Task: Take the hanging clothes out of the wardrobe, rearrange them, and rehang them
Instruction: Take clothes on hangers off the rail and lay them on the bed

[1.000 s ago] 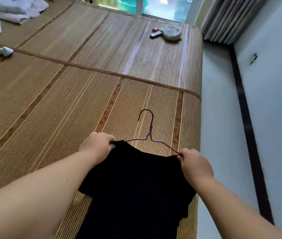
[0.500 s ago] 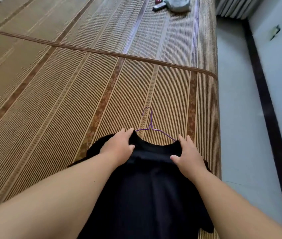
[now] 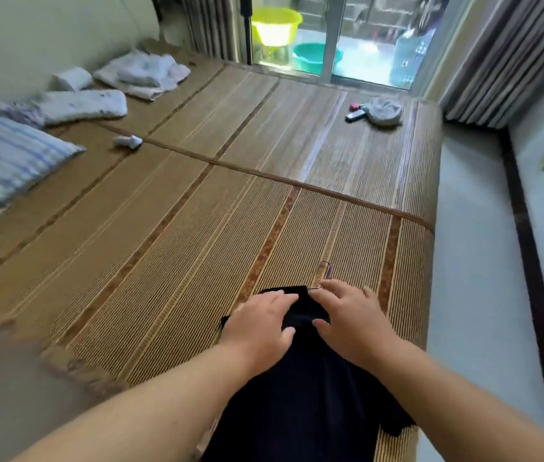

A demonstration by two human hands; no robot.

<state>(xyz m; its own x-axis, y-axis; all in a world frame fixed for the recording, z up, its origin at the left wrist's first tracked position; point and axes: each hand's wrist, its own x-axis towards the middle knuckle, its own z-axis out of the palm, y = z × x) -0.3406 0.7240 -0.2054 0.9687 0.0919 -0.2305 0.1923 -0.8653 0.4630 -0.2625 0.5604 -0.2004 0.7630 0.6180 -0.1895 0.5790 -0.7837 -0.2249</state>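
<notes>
A black garment [image 3: 300, 388] lies flat on the woven bamboo mat [image 3: 164, 248] near the bed's right edge. A purple wire hanger [image 3: 325, 271] is inside it, and only the hook shows beyond the collar. My left hand [image 3: 259, 323] rests flat on the garment's left shoulder with its fingers straight. My right hand [image 3: 352, 316] lies spread over the right shoulder, with its fingertips by the base of the hook. Neither hand grips anything.
A striped pillow [image 3: 4, 165] and white folded cloths [image 3: 140, 73] lie at the far left. A grey cloth [image 3: 384, 110] and a small remote sit at the far right of the mat. The grey floor [image 3: 477, 295] runs along the bed's right side.
Both hands let go of the hanger's shoulders, laid the garment on the mat and now rest flat on it, closer together. The camera has tilted up.
</notes>
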